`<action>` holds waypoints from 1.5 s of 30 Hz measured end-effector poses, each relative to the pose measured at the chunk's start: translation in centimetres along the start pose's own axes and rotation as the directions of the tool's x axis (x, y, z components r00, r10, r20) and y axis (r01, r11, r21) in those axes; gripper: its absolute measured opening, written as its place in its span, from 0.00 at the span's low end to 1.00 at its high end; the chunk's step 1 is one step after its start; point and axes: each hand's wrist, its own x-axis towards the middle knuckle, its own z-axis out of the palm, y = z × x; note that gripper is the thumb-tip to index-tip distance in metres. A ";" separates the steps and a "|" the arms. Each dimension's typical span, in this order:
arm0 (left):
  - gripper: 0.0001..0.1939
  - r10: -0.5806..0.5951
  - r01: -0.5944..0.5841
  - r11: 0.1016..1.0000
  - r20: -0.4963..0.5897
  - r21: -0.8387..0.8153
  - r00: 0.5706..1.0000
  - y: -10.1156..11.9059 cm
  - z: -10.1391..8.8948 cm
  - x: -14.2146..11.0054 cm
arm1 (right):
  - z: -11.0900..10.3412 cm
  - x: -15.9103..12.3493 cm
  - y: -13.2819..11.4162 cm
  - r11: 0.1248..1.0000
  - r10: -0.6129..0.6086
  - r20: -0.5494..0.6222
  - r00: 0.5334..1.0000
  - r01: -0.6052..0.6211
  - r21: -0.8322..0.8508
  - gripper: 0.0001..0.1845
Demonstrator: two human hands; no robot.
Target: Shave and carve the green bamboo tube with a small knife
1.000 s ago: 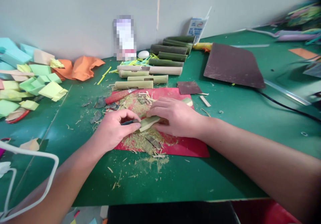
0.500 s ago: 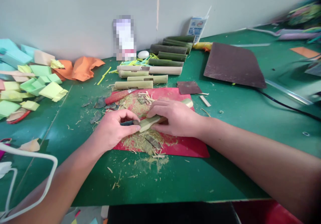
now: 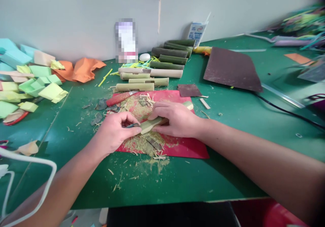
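My right hand (image 3: pixel 175 118) is wrapped over a pale green bamboo piece (image 3: pixel 149 124), whose far end shows past the knuckles. At the near end of the bamboo, my left hand (image 3: pixel 118 128) pinches a small dark folded piece (image 3: pixel 132 125) that looks like sandpaper, up against the bamboo's end. Both hands are over a red sheet (image 3: pixel 190 149) strewn with bamboo dust and shavings (image 3: pixel 134 142). Torn dark scraps (image 3: pixel 153 143) lie among the shavings. A red-handled tool (image 3: pixel 119 99) rests at the sheet's upper left; its working end cannot be made out.
Several cut bamboo pieces (image 3: pixel 166 73) lie in rows behind the sheet. A large brown sheet (image 3: pixel 232 69) and a smaller brown square (image 3: pixel 189 90) are to the right. Folded coloured papers (image 3: pixel 27 81) are heaped at left, and a white cable (image 3: pixel 52 176) loops in front.
The view has shifted slightly. More of the bamboo's far end shows beyond my right hand than a second ago; both hands keep their hold.
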 end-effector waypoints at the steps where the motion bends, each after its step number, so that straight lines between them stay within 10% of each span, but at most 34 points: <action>1: 0.08 -0.001 0.001 1.000 -0.007 -0.003 1.000 0.0 0.0 0.0 | 0.0 0.0 0.0 1.000 -0.005 -0.002 1.000 0.005 -0.002 0.06; 23: 0.07 0.045 -0.039 0.996 -0.074 0.080 0.996 0.6 0.4 0.2 | 0.0 0.2 0.2 1.000 -0.005 0.003 1.000 0.005 -0.009 0.06; 31: 0.10 0.059 -0.096 0.982 -0.222 -0.164 0.973 -0.5 0.0 1.8 | 0.1 0.0 0.1 1.000 -0.009 0.021 1.000 0.009 -0.018 0.08; 45: 0.10 0.056 -0.084 0.958 -0.109 -0.273 0.992 -0.4 0.7 -0.1 | -0.5 -0.1 0.1 0.997 -0.033 -0.022 0.999 0.031 -0.074 0.14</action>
